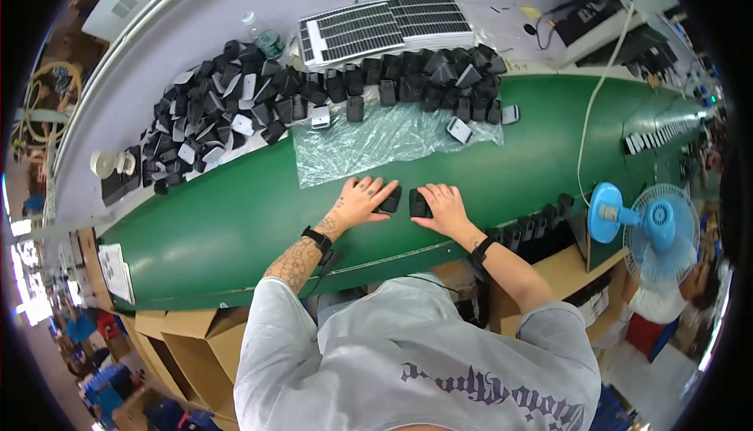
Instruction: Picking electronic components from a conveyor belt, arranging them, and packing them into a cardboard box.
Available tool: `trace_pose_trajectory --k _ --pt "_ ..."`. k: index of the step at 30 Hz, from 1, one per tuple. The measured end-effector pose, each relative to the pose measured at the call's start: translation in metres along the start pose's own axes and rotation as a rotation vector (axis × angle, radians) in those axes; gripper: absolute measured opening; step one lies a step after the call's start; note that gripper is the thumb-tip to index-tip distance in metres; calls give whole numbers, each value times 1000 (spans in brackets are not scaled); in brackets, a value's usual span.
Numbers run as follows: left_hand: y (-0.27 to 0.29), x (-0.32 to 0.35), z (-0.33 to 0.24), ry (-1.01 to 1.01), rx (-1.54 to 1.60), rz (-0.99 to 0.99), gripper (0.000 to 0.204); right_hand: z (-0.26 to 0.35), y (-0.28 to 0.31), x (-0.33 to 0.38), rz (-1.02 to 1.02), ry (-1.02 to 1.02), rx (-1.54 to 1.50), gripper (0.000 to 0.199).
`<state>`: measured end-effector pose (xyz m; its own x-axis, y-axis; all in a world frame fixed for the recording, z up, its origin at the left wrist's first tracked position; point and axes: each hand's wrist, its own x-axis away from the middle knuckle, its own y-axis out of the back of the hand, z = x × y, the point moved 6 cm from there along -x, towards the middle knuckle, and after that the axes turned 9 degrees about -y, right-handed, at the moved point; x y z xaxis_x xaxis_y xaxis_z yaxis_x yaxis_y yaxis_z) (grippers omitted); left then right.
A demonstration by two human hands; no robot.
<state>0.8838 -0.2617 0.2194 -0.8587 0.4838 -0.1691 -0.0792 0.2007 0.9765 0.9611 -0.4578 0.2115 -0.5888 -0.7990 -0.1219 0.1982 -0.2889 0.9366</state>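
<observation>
My left hand [365,203] is curled around a small black plastic case [391,199] on the green bench, its fingers over the case's left and far sides. A short gap to the right, my right hand [443,210] grips a second small black case [419,204] from its right side. The two cases stand apart, facing each other. My palms hide part of each case. Beyond my hands, a clear plastic sheet [337,156] lies crumpled on the bench, with a row of similar black cases [354,108] along its far side.
A large heap of black and grey cases [212,109] spreads at the back left, near a plastic bottle [267,37]. Dark-striped panels [392,27] are stacked behind. A blue fan [659,223] stands at right, by several black cases [527,229] on the near edge. Cardboard boxes [200,345] sit below.
</observation>
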Motion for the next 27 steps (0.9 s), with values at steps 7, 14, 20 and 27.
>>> trace_pose_trajectory --k 7,14,20,27 --pt "-16 11 -7 77 -42 53 84 13 6 13 87 50 91 94" --pt "-3 50 -13 429 -149 -97 81 15 -6 15 125 194 206 93" --pt "-14 46 3 403 -26 -22 79 29 -17 -8 92 300 130 81" --pt "17 73 2 891 200 -393 79 7 -6 24 63 144 157 84"
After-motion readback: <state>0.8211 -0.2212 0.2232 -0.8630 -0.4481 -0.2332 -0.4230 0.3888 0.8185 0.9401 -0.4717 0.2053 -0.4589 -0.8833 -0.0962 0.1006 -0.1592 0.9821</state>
